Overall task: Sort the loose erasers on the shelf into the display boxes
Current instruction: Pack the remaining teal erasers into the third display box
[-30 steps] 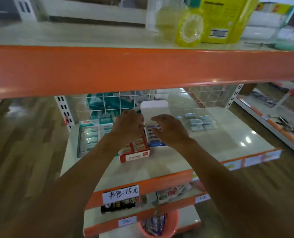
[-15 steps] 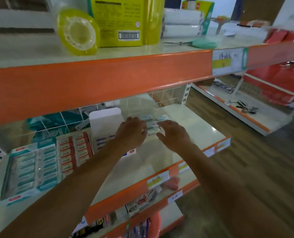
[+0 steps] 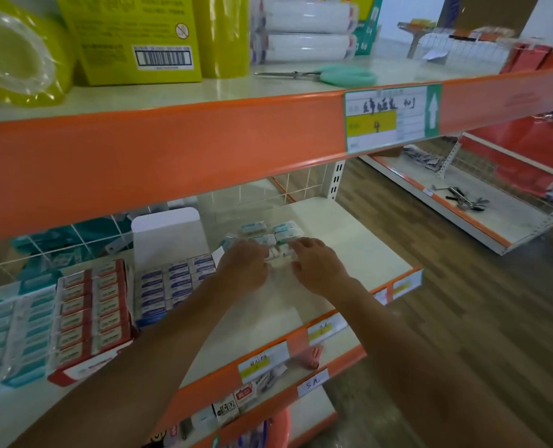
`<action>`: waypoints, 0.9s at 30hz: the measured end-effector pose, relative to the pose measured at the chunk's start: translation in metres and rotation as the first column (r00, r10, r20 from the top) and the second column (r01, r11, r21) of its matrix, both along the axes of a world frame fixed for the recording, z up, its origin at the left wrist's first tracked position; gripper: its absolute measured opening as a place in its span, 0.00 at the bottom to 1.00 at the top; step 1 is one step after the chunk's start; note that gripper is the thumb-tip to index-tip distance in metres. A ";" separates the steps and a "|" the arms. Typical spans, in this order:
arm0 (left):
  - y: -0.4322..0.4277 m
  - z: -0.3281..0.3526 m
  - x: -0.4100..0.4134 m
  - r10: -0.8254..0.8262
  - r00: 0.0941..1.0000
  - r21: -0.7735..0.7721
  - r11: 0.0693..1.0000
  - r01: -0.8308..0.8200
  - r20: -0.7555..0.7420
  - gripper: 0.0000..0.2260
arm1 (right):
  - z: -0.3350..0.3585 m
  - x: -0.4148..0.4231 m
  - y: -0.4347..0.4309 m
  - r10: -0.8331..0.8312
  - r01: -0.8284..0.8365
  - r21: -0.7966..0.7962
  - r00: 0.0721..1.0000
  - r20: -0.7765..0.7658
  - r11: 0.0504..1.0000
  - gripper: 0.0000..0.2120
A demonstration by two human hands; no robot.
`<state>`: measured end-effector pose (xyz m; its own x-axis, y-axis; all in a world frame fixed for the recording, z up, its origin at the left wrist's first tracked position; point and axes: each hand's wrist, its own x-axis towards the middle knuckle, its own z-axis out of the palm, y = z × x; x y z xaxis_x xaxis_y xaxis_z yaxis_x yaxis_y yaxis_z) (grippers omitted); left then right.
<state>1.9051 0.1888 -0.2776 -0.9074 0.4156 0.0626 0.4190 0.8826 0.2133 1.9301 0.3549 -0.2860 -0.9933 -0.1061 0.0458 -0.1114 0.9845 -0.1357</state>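
Observation:
Several loose erasers in teal-and-white wrappers lie in a small pile toward the back of the middle shelf. My left hand reaches to the pile's near left side, its fingers curled over the erasers there. My right hand comes in from the right, fingertips pinching the white erasers between the two hands. Left of the hands stand three display boxes: a blue-label box with a raised white lid, a red box and a teal box, all filled in rows.
The orange edge of the upper shelf hangs just above the hands. On it sit yellow tape rolls, a yellow box and green scissors. Lower shelves hold small goods; another shelf unit stands right.
Both hands have moved right, away from the red and blue boxes, and onto the loose eraser pile. The view has swung right and closer to the shelf.

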 end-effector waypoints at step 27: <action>0.007 0.000 0.000 -0.027 0.999 0.041 0.999 0.028 -0.020 0.18 | 0.010 0.023 -0.006 0.014 -0.004 0.077 0.991 -0.130 0.997 0.16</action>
<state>1.9048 0.1955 -0.2781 -0.8940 0.4373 0.0973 0.4475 0.8612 0.2410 1.9526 0.3492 -0.2764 -0.9785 -0.1230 0.1658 -0.1319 0.9903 -0.0439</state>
